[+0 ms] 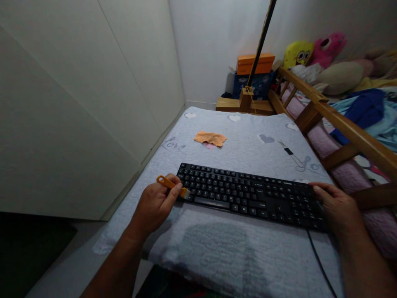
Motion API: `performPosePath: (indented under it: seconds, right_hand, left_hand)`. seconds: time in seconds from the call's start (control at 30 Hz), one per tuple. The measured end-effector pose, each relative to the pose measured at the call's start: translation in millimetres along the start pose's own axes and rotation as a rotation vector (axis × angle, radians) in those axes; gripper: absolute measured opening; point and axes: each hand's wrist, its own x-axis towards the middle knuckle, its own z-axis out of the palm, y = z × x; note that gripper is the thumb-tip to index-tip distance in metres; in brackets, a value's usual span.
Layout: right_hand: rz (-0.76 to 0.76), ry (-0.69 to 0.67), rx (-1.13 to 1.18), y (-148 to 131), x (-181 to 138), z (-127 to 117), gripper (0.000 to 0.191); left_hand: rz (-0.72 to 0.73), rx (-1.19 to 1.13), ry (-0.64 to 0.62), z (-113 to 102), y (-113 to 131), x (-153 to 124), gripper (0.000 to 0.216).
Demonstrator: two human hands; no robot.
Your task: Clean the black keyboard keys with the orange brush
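A black keyboard (pixel 221 188) lies at a slant across the cloth-covered table. My left hand (pixel 158 200) is at its left end, thumb and fingers closed around a small brush (pixel 166 181) with an orange handle. The brush's pale bristles point right, over the keys at the lower left corner. With the thumb on top, my right hand (pixel 338 207) grips the right end of the keyboard; some of its fingers are hidden below the edge. From the near side of the keyboard a black cable (pixel 318 252) runs down toward me.
An orange cloth (pixel 211 138) lies beyond the keyboard, and a thin wire tool with a black grip (pixel 288 151) to its right. A wooden bed rail (pixel 356 128) borders the table on the right, white panels (pixel 93 103) on the left. Boxes (pixel 254 64) stand behind.
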Motion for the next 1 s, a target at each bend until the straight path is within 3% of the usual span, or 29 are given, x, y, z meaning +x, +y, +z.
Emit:
performPosePath:
  seconds: [0.3, 0.47, 0.6, 1.0]
  right_hand:
    - [-0.023, 0.008, 0.016, 1.8, 0.6, 1.1, 0.045]
    - [-0.016, 0.03, 0.034, -4.2, -3.3, 1.4, 0.042]
    - [0.001, 0.011, 0.03, -7.0, -5.7, 0.1, 0.044]
    - [-0.024, 0.001, 0.015, -4.5, -3.0, 0.8, 0.041]
  left_hand:
    - [0.003, 0.028, 0.06, 12.0, 0.8, 0.4, 0.028]
    - [0.002, -0.043, 0.016, 4.5, 1.2, -0.2, 0.03]
    - [-0.007, -0.06, 0.075, 1.5, 4.7, 0.4, 0.03]
    - [0.015, 0.027, 0.066, 23.0, 12.6, 0.8, 0.026]
